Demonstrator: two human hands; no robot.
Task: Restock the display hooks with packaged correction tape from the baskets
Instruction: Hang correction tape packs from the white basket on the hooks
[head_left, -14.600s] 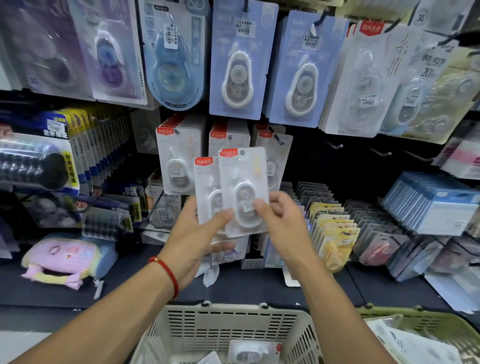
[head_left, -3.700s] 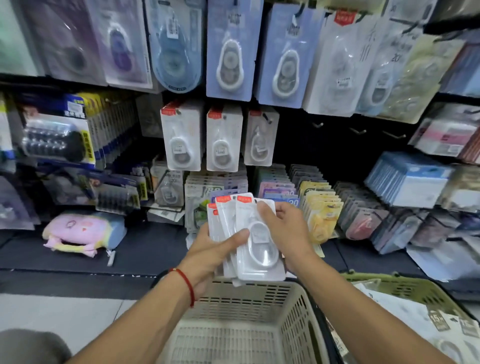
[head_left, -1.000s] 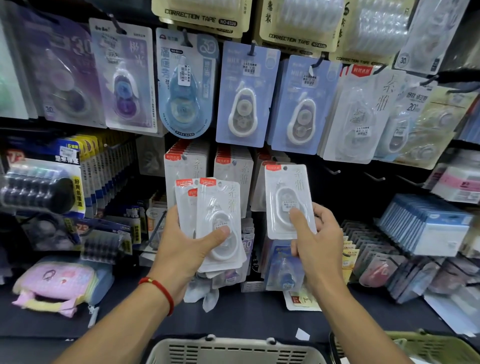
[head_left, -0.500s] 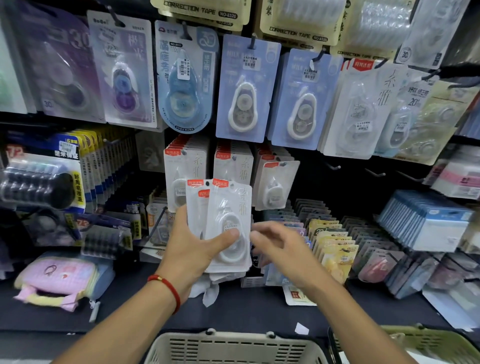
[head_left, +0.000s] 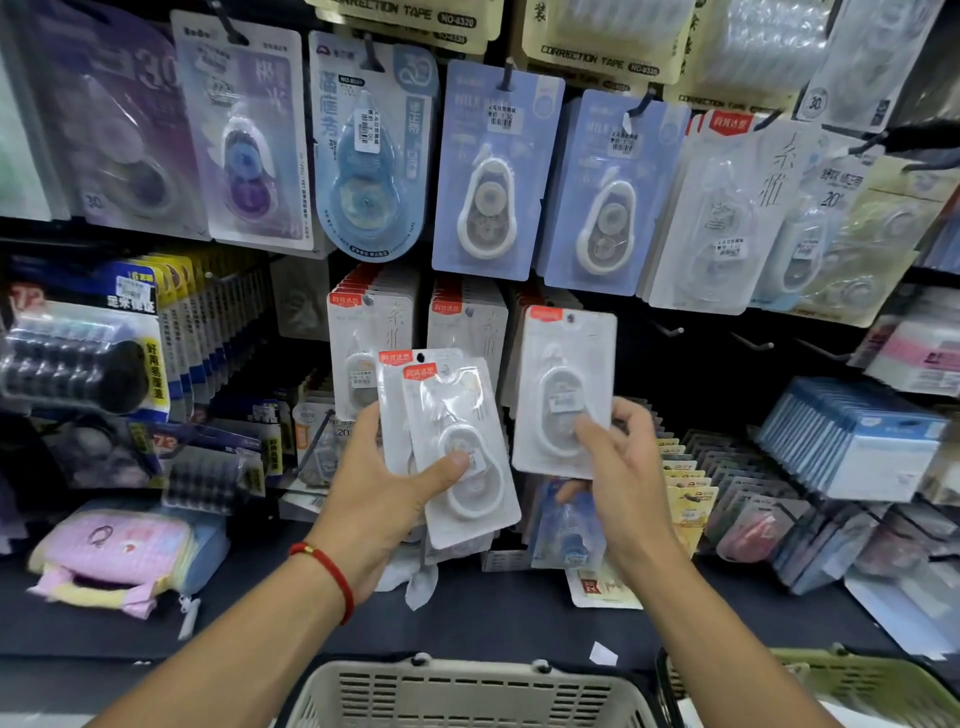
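- Left hand (head_left: 387, 499), red cord bracelet (head_left: 332, 574) at the wrist, grips a fanned stack of packs (head_left: 447, 447); thumb pressed on the front blister, fingers behind
- The stack looks like two or three cards, count unclear where they overlap
- Right hand (head_left: 618, 467) pinches a single pack (head_left: 563, 389) of correction tape by its lower part, thumb in front; card upright, red tab at top
- Single pack is raised in front of the right-hand hook row (head_left: 540, 301) of matching white packs; whether its hole is on the hook cannot be told
- Two fuller rows of white packs (head_left: 415, 312) hang just left of it
- Blue carded tapes (head_left: 493, 171) hang on the tier above
- Beige basket (head_left: 467, 691) sits at bottom centre, green basket (head_left: 852, 686) at lower right
- Pink pouch (head_left: 119, 556) lies on the dark shelf at left
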